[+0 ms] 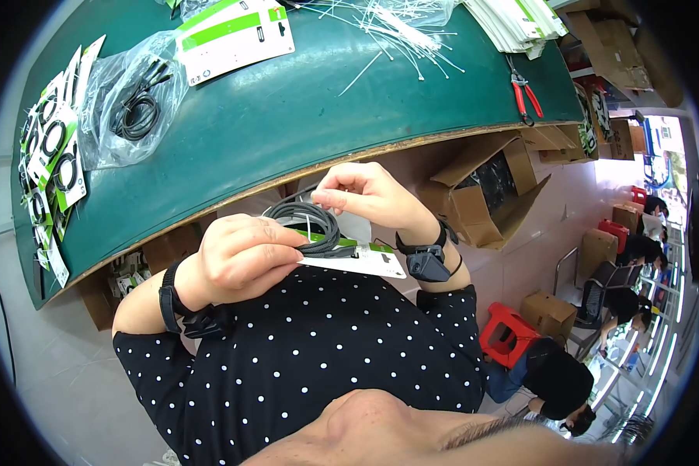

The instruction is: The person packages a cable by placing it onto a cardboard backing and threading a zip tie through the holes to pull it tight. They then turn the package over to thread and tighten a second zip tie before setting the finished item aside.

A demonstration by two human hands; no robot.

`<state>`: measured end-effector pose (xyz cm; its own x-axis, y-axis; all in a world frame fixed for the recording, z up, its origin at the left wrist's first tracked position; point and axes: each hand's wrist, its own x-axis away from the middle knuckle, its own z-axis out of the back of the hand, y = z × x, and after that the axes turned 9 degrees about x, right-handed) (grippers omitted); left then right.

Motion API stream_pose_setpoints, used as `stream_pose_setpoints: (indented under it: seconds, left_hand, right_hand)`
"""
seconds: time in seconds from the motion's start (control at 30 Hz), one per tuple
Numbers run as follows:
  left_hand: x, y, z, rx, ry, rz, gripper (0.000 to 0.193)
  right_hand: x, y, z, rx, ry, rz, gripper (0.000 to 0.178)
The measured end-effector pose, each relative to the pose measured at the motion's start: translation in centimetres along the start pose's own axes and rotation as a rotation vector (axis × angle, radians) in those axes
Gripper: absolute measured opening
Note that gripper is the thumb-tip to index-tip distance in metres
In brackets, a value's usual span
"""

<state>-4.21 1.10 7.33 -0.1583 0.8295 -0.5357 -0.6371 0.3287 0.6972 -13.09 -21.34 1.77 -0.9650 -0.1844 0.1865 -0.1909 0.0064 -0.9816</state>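
L hand (245,252) pinching dk-grey cable coil (328,227) + backing card (374,264); R hand (373,194) nr coil's upper-rt edge; can't tell if pinching

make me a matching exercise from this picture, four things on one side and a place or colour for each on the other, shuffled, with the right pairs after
Things
1. coiled cable
2. pliers
3. cable ties
4. cardboard box

Places and colours
a. white, scattered toward the far side of the green table
b. open, below the table's near edge
c. dark, between the left hand and the right hand
d. red-handled, lying at the table's right end

Right pairs: 1-c, 2-d, 3-a, 4-b
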Motion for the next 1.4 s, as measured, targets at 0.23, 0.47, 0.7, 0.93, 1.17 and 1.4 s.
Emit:
stream_pose_setpoints:
  seconds: [0.23,0.47,0.7,0.93,1.17,1.4]
  left_hand:
    - [0.2,-0.3,0.5,-0.097,-0.049,-0.126,0.019]
    - [0.6,-1.0,0.2,-0.056,-0.075,-0.124,0.021]
    - [1.1,-2.3,-0.3,0.178,0.009,0.091,0.02]
    - [1.8,-2.6,-0.7,0.238,0.084,0.31,0.021]
    - [1.6,-2.8,-0.5,0.375,0.128,0.618,0.019]
    - [1.9,-3.3,-0.5,0.826,0.189,1.099,0.023]
  right_hand:
    - [-1.1,-2.3,-0.8,0.281,-0.023,-0.083,0.012]
    - [-1.4,-2.6,0.4,0.676,-0.24,0.537,0.006]
    - [-3.6,-1.9,1.6,0.367,-0.424,0.509,0.004]
    - [-3.0,-1.1,1.2,-0.146,-0.346,-0.177,0.009]
    - [-2.6,0.7,0.2,-0.484,-0.148,-0.327,0.01]
    - [-2.2,3.1,-1.2,-0.665,-0.02,-0.372,0.012]
